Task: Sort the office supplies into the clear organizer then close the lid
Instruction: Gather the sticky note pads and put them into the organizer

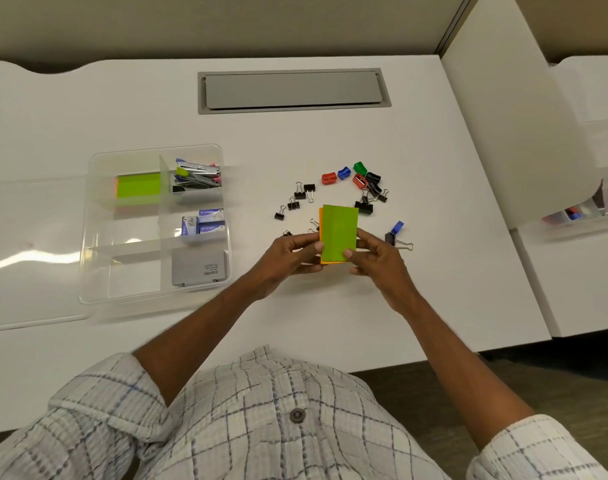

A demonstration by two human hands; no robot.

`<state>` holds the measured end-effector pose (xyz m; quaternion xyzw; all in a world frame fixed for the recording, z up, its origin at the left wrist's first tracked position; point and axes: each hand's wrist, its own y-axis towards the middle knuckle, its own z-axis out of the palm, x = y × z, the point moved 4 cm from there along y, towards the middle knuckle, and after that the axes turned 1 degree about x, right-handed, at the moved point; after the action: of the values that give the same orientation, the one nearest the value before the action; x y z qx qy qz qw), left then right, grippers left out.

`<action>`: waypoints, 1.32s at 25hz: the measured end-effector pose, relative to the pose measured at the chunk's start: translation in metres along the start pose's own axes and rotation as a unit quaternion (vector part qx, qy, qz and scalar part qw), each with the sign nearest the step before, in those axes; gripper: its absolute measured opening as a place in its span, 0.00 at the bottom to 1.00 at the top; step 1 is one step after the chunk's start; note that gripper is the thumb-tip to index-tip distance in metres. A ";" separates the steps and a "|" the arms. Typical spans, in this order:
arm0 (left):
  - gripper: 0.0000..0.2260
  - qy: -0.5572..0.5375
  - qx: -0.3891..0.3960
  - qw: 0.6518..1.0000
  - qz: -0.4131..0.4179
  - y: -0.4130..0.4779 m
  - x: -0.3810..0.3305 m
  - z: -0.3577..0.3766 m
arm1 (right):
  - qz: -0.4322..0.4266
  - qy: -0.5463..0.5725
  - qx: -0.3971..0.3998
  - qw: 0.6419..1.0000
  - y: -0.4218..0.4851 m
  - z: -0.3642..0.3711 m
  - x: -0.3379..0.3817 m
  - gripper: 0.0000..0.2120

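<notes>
The white desk [399,133] carries the clear organizer [98,237] at the left. Its lid [25,265] seems to lie open flat beside it, though glare makes that edge hard to read. The far-left compartment already holds a green pad [140,188]; staplers [197,174], staple boxes [204,223] and a grey case [198,268] fill the right-hand ones.

The sticky-note stack [339,233], green on top of orange, is held up off the desk, right of the organizer and among the loose items. The left grip [292,254] pinches its left edge with the thumb on the green face. The right grip [375,258] pinches the right edge and lower corner the same way. Both are curled round the stack and hold nothing else.

The stack should be light and fairly stiff as a block, but the two pads can probably slide over each other and loose sheets can fan. Holding opposite long edges, thumb above and fingers below, keeps it square.

Binder clips [300,195] and small sharpeners [328,178] are still scattered beyond.
</notes>
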<state>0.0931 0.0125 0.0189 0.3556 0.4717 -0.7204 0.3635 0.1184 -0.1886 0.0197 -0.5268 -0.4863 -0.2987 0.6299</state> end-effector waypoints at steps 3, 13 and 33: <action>0.16 0.033 0.013 0.999 -0.005 -0.007 -0.001 -0.009 | -0.007 -0.060 0.021 0.998 0.003 0.009 0.005 0.24; 0.08 0.056 -0.173 0.977 0.110 -0.025 -0.058 -0.082 | 0.010 0.085 0.048 0.995 0.020 0.071 0.026 0.16; 0.16 0.105 -0.399 0.901 0.134 -0.124 -0.104 -0.305 | -0.002 -0.020 0.016 1.000 0.134 0.310 0.113 0.14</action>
<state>0.0887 0.3546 0.0674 0.3146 0.7030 -0.3749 0.5160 0.1840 0.1580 0.0658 -0.5215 -0.5047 -0.2815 0.6278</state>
